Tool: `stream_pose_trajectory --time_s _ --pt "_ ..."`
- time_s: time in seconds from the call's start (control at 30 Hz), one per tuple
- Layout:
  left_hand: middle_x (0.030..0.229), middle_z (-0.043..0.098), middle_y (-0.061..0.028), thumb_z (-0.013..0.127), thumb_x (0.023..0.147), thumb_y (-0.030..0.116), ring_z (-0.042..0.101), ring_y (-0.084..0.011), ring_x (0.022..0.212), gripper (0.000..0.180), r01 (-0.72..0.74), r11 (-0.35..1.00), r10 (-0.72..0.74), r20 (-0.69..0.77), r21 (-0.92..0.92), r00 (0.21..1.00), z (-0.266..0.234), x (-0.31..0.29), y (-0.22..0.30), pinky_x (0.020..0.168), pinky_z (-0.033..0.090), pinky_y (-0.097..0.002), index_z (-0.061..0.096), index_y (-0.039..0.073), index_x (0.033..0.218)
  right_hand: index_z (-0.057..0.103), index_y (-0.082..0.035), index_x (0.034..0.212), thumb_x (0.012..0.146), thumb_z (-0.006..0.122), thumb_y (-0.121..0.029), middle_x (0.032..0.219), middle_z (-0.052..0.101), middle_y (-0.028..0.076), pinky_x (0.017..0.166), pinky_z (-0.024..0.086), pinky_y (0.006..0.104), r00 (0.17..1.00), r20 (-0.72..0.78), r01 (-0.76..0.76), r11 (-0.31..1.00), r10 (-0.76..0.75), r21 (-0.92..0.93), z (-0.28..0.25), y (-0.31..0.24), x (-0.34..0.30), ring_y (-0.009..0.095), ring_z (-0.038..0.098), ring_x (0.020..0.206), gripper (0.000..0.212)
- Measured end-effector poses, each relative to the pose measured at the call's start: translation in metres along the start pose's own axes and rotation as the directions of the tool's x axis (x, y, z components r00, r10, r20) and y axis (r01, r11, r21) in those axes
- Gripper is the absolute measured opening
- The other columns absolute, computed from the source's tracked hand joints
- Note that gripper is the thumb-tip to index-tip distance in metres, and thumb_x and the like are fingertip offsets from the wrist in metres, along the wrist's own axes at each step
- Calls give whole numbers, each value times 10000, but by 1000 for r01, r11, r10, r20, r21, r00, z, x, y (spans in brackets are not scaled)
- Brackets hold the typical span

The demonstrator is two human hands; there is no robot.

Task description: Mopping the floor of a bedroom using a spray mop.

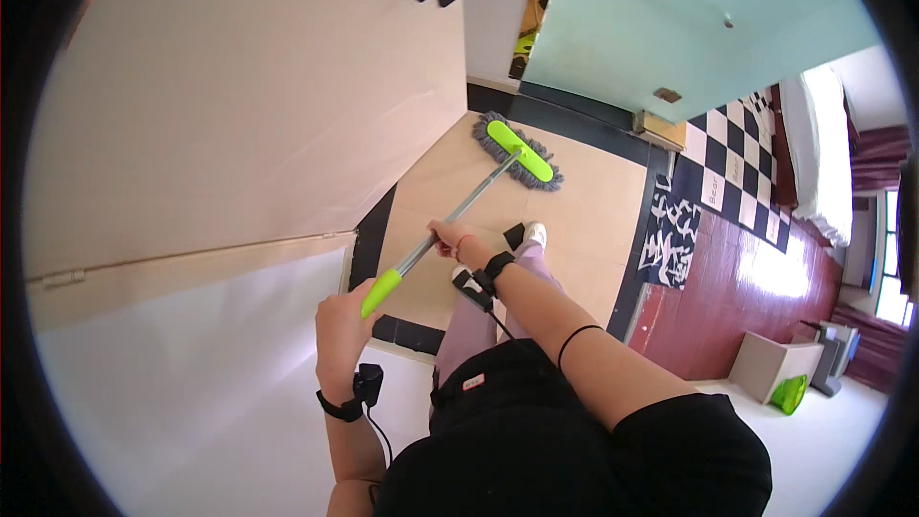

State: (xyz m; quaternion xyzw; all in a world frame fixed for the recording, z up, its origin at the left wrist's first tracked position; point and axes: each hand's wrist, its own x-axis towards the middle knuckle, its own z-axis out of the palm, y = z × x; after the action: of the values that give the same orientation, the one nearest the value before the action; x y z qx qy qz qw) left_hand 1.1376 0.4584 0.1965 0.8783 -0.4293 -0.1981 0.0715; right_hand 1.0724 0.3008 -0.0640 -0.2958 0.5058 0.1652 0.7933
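A mop [470, 201] slants across the view, with a metal pole, a bright green grip and a green plate fringed in grey strands. Its head [520, 152] rests flat on the beige floor tiles. My left hand [343, 324] is closed around the green grip at the pole's upper end. Lower down the pole, my right hand [448, 238] is wrapped round the metal part. Black straps with small devices circle both wrists.
A pale door [249, 86] stands at the left, a light green door [689, 19] at the upper right. Dark border tiles edge the floor. Beyond a patterned doormat [673, 235] lie a checkered rug [732, 168] and a reddish wooden floor [728, 278]. A small bin-like box [761, 364] stands farther right.
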Motion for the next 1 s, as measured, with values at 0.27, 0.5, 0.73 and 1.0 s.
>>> stream_pose_trajectory --time_s 0.27,0.5,0.73,1.0 --pt "710 592 -174 716 596 105 576 -325 662 476 -55 998 53 125 14 991 12 69 76 624 451 -372 580 122 1052 462 -109 612 750 585 -228 530 442 0 402 383 239 991 -103 109 976 -91 187 -92 -51 -22 83 425 439 219" --pt "717 583 -186 712 596 99 580 -314 677 481 -151 986 133 221 69 966 26 104 163 635 449 -371 578 123 1057 503 -50 714 745 568 -244 604 471 32 390 411 250 967 -187 223 927 -171 302 -179 -61 -52 98 455 463 207" --pt "676 579 -150 704 600 83 563 -321 649 494 -350 931 296 348 103 890 42 122 251 600 442 -392 567 153 1070 510 -43 726 763 559 -239 593 490 40 393 418 230 960 -249 228 879 -130 420 -271 -45 -95 93 477 468 205" --pt "707 577 -170 695 604 58 572 -304 642 496 -593 785 440 513 178 737 40 137 340 601 447 -359 573 178 1070 457 -115 698 800 564 -295 542 449 -32 386 412 203 987 -38 139 695 -159 706 -336 17 -154 64 470 445 233"
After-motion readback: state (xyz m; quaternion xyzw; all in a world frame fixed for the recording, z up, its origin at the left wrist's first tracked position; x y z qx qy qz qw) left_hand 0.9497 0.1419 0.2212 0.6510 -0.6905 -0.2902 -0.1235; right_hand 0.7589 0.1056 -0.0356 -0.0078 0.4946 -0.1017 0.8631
